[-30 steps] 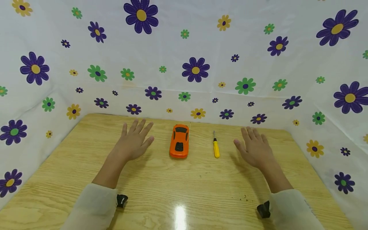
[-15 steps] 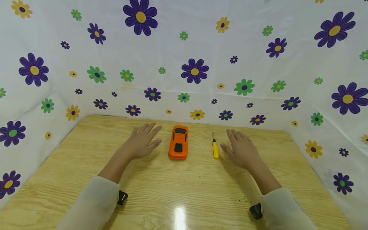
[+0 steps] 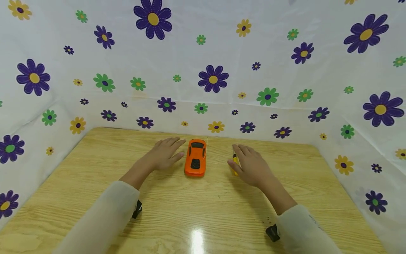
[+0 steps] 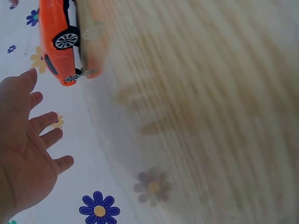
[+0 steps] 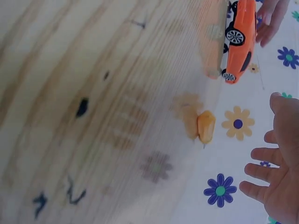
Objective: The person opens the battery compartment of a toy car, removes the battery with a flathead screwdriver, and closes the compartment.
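An orange toy car with dark windows stands on the wooden table, between the two hands. Just left of it is my left hand, fingers extended and a small gap from the car's side; the left wrist view shows the car beyond the spread fingers. My right hand hovers over a yellow-handled screwdriver, partly covering it in the head view. From the right wrist, the screwdriver's yellow handle lies on the table, apart from the straight fingers. Neither hand holds anything.
A white cloth printed with flowers walls the back and both sides of the wooden table. Small dark marks dot the tabletop near the right forearm. Black straps with cameras hang at the wrists.
Both hands have moved inward: the left hand rightward toward the toy car, the right hand leftward until it overlaps the screwdriver. The car and screwdriver stay where they were.
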Demonstrator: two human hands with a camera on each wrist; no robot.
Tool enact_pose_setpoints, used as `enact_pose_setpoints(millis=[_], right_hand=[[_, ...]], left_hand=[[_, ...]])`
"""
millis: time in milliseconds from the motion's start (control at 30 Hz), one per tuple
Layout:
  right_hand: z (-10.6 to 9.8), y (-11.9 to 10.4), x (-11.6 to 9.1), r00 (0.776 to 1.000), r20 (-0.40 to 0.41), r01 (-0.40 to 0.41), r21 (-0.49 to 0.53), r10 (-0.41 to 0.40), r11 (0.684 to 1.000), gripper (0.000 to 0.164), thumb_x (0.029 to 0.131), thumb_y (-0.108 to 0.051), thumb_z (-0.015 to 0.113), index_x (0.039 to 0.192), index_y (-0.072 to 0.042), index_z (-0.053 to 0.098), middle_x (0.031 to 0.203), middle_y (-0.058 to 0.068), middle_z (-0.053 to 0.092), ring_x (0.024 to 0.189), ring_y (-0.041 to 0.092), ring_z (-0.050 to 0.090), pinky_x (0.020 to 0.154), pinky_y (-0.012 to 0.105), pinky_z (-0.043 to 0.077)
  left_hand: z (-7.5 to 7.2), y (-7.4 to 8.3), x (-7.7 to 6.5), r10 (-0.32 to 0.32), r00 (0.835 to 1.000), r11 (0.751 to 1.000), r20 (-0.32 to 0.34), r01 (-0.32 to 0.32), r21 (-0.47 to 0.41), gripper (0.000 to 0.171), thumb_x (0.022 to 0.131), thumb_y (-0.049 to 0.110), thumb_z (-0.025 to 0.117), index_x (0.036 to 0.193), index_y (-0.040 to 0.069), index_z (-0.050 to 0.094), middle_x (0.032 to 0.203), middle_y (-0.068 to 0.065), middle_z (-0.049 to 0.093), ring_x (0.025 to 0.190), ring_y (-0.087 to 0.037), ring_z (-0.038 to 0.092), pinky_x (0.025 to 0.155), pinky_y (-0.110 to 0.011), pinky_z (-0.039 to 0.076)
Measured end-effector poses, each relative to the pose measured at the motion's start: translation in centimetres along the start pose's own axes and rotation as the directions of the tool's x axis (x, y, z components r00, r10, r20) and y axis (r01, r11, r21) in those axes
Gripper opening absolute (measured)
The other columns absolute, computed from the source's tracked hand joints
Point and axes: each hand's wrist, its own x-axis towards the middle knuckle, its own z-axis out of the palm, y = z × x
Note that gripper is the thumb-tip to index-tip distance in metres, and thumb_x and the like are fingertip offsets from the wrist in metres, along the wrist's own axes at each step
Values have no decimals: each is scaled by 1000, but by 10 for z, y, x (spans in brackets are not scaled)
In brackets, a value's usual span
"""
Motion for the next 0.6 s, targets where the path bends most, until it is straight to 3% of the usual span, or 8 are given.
enact_pose_setpoints(millis=[367, 600], right_hand=[[4, -30, 15, 998, 42, 50, -11, -49, 999, 69, 108, -50, 45, 160, -5, 34, 157, 20, 43, 143, 40, 41, 118, 59, 35], [12, -48, 24, 994, 39, 100, -4, -100, 995, 65, 107, -45, 52, 158, -6, 38, 155, 18, 46, 142, 37, 43, 117, 59, 37]], left_hand=[[2, -5, 26, 66, 997, 996, 40, -68, 65, 61, 111, 46, 37, 164, 16, 27, 167, -18, 26, 153, -40, 22, 122, -69, 14], [-1, -5, 39, 45, 994, 999, 95, -48, 25, 63, 111, 50, 31, 166, 21, 20, 169, -14, 22, 155, -39, 18, 123, -69, 11]])
